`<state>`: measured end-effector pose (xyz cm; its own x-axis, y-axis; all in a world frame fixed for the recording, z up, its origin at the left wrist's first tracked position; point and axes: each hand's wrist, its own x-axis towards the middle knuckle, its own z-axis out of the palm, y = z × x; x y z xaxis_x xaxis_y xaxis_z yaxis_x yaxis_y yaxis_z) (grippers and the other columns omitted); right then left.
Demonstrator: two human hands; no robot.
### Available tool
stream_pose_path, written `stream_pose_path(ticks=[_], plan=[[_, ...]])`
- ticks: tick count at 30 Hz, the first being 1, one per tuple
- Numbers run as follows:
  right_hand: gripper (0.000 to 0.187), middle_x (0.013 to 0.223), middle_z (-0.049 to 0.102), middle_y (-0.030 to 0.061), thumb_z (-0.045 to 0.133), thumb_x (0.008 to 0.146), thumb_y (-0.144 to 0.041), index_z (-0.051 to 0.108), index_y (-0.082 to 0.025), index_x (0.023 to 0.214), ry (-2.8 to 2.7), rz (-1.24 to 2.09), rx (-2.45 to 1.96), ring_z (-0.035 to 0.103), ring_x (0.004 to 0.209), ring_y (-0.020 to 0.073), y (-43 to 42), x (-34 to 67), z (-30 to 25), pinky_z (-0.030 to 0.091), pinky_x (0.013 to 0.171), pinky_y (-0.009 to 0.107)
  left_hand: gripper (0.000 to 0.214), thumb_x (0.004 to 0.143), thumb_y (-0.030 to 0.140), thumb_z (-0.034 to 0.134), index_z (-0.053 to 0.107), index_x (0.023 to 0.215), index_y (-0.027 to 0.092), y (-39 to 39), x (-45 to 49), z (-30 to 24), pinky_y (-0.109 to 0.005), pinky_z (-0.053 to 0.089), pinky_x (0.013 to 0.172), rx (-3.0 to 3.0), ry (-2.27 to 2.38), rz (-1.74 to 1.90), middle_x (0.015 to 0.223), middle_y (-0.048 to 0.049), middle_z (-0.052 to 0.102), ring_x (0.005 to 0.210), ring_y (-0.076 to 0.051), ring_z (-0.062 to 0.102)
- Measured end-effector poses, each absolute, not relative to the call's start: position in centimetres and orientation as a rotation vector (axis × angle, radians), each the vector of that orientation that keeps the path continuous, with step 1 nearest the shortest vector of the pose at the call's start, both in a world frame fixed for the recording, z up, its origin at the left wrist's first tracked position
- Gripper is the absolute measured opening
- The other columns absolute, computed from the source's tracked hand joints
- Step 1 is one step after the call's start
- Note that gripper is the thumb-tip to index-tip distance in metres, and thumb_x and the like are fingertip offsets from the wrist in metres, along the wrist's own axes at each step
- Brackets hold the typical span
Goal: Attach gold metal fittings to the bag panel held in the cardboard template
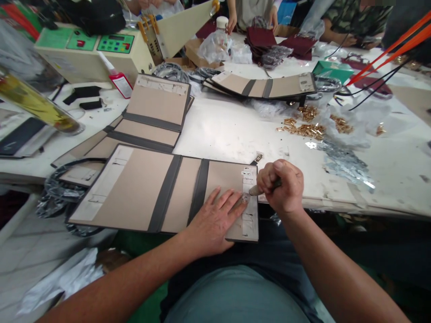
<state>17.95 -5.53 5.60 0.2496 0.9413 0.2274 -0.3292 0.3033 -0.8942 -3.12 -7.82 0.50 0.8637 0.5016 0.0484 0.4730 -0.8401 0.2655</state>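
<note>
A flat beige panel piece [141,179] with dark fold strips lies at the table's front edge. My left hand [217,220] rests on its right part, fingers spread flat, fingertips close to a small metal fitting [246,197]. My right hand [282,185] is closed round a short tool with a tapered pale end [254,190]; its tip is at the fitting, and the rest is hidden in my fist, so its kind is unclear. A gold-coloured clasp [258,158] sticks out at the panel's upper right corner.
More beige panels [158,103] are stacked behind on the left, others [259,85] farther back. Gold fittings [305,128] and thin silver plates [346,163] lie on the right. A red bottle [120,83] stands beside a machine [97,54]. Other people's hands [232,20] show across the table.
</note>
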Motion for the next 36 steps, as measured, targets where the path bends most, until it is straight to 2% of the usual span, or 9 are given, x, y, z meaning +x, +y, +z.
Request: stream_pose_path(ticks=[8,16,22,30,36], plan=[[0.040,0.049,0.039,-0.0035,0.072,0.089,-0.034,0.049,-0.020,0.059,-0.846,1.030,-0.819,0.035,0.039,0.0092,-5.0,17.3,5.8,0.027,0.039,0.025,0.110,0.082,0.059,0.076,0.025,0.169,0.016,-7.7,-3.2,0.3,-0.057,-0.005,0.134,2.801,0.723,0.146,0.177,-0.0111,0.018,0.162,-0.034,0.016],[0.040,0.049,0.041,-0.0035,0.071,0.091,-0.031,0.048,-0.019,0.060,-0.847,0.938,-0.918,0.037,0.039,0.0090,-5.7,17.7,5.8,0.029,0.040,0.024,0.114,0.081,0.058,0.079,0.022,0.170,0.015,-7.8,-3.2,0.1,-0.056,-0.007,0.134,2.819,0.727,0.144,0.178,-0.0098,0.015,0.162,-0.034,0.015],[0.041,0.050,0.041,-0.0038,0.070,0.093,-0.031,0.048,-0.019,0.061,-0.832,0.938,-0.898,0.037,0.041,0.0090,-5.7,17.2,5.1,0.029,0.040,0.024,0.112,0.081,0.060,0.078,0.026,0.169,0.015,-7.8,-3.2,0.1,-0.057,-0.010,0.133,2.835,0.726,0.151,0.178,-0.0103,0.014,0.162,-0.034,0.013],[0.042,0.052,0.043,-0.0027,0.069,0.097,-0.031,0.048,-0.021,0.063,-0.942,0.824,-0.964,0.042,0.043,0.0112,-6.2,16.8,5.2,0.033,0.042,0.027,0.110,0.082,0.061,0.078,0.027,0.168,0.016,-7.8,-3.1,0.1,-0.058,-0.006,0.133,2.829,0.722,0.133,0.178,-0.0107,0.015,0.162,-0.034,0.015],[0.040,0.052,0.045,-0.0021,0.068,0.098,-0.029,0.050,-0.020,0.063,-0.958,0.863,-0.932,0.042,0.043,0.0116,-6.4,16.7,5.5,0.033,0.042,0.028,0.110,0.081,0.059,0.079,0.028,0.168,0.016,-7.8,-3.1,0.1,-0.058,-0.005,0.134,2.817,0.726,0.145,0.178,-0.0107,0.016,0.163,-0.034,0.014]])
